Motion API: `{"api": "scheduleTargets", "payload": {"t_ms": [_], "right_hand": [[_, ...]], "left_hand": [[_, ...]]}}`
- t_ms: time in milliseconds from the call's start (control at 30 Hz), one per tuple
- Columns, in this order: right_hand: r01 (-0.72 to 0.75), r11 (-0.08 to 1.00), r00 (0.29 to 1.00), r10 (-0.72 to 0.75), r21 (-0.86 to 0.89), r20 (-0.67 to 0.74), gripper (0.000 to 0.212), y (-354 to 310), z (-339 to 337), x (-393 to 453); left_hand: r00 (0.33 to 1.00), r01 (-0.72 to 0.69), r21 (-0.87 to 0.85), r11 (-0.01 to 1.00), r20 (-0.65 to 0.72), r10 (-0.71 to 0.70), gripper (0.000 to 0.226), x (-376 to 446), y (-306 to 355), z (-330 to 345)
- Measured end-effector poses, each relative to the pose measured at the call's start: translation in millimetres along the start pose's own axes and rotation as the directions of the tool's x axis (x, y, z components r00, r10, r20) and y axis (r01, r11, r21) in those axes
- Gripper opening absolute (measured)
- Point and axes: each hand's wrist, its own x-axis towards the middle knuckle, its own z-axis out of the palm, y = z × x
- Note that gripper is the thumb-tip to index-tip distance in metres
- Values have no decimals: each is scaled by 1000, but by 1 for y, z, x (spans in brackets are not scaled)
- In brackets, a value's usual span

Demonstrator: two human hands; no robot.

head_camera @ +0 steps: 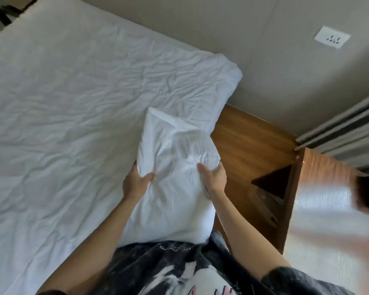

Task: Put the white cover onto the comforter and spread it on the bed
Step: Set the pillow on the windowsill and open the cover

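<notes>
A folded white bundle of fabric (pixel 175 167), the cover or the comforter, I cannot tell which, is held up in front of my chest over the bed's near right edge. My left hand (pixel 136 179) grips its left side, thumb on top and fingers tucked under. My right hand (pixel 213 175) grips its right side the same way. The bundle's far corner points toward the wall. Beneath it, the bed (pixel 62 103) is covered in wrinkled white bedding.
A wooden bed frame ledge (pixel 249 141) runs along the bed's right side, with a wooden bedside cabinet (pixel 294 188) beyond it. The beige wall (pixel 264 60) carries a white socket (pixel 332 37). Grey curtains (pixel 349 128) hang at right. A blurred white shape fills the lower right.
</notes>
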Motion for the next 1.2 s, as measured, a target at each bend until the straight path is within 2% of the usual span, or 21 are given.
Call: {"api": "scheduleTargets", "payload": {"t_ms": [167, 267, 467, 667, 833, 1000, 1100, 1167, 1200], "right_hand": [[95, 992, 993, -88, -87, 78, 51, -53, 76, 19], [162, 976, 977, -137, -149, 165, 43, -81, 120, 21], [284, 933, 907, -186, -222, 378, 47, -106, 199, 19], [417, 881, 775, -216, -224, 594, 39, -138, 259, 23], [480, 875, 644, -299, -67, 704, 45, -201, 302, 45], [547, 836, 540, -393, 44, 744, 53, -278, 349, 73], [613, 790, 491, -398, 16, 775, 56, -305, 389, 94], [673, 728, 473, -290, -129, 832, 64, -302, 423, 115], [713, 651, 478, -182, -260, 859, 72, -295, 439, 128]], "left_hand": [[995, 27, -74, 997, -93, -34, 74, 50, -10, -52], [979, 98, -133, 986, -168, -120, 75, 65, -27, -80], [882, 278, -276, 920, -307, -358, 75, 68, -70, -114], [730, 376, -417, 827, -417, -542, 74, 66, -81, -125], [641, 345, -428, 835, -542, -543, 73, 105, -52, -157], [553, 246, -503, 829, -629, -546, 76, 161, -22, -191], [526, 265, -523, 810, -626, -576, 79, 202, -23, -206], [524, 400, -530, 748, -538, -660, 93, 226, -40, -210], [502, 494, -538, 683, -465, -729, 102, 236, -54, -206]]}}
